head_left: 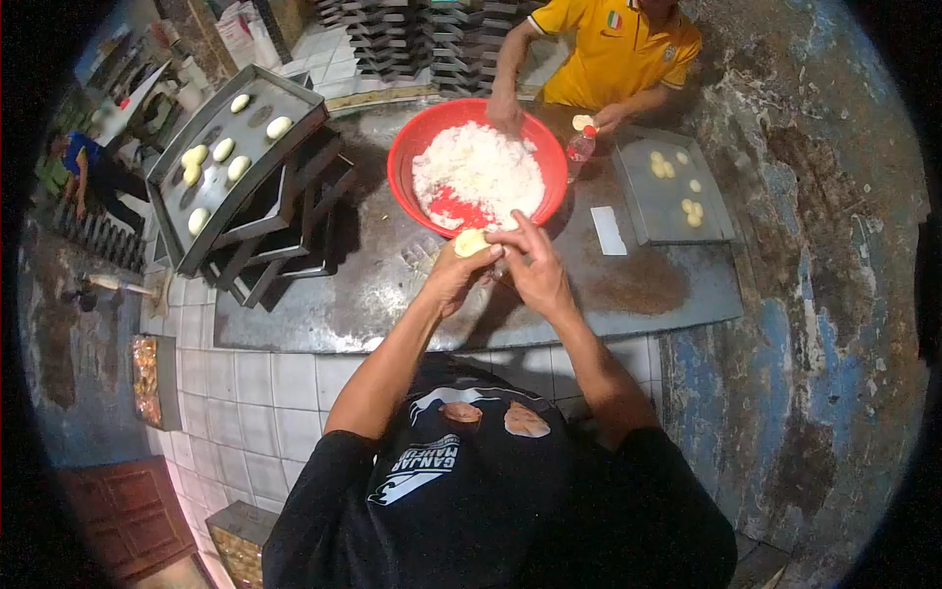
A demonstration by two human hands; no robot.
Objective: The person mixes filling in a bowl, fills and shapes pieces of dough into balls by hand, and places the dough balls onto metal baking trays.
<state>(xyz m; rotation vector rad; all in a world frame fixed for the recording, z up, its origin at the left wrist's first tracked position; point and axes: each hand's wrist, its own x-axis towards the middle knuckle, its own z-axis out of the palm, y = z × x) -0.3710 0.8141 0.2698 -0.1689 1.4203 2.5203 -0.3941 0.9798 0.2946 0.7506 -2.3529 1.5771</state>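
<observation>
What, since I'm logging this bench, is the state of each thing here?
Left hand: holding a dough piece
Right hand: bent, close to it
Bowl: uncovered, white crumbs inside
Bottle: capped
Paper: lying flat
Tray stack: askew, dough balls on top
Single tray: on table, holding more dough balls

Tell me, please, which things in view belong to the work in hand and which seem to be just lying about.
Likely part of the work:
dough piece, held in the left grip
red basin
white crumbly mix inside it
tray with dough balls, right
stacked trays, left

Apparently just lying about:
white slip
red-capped bottle
</observation>
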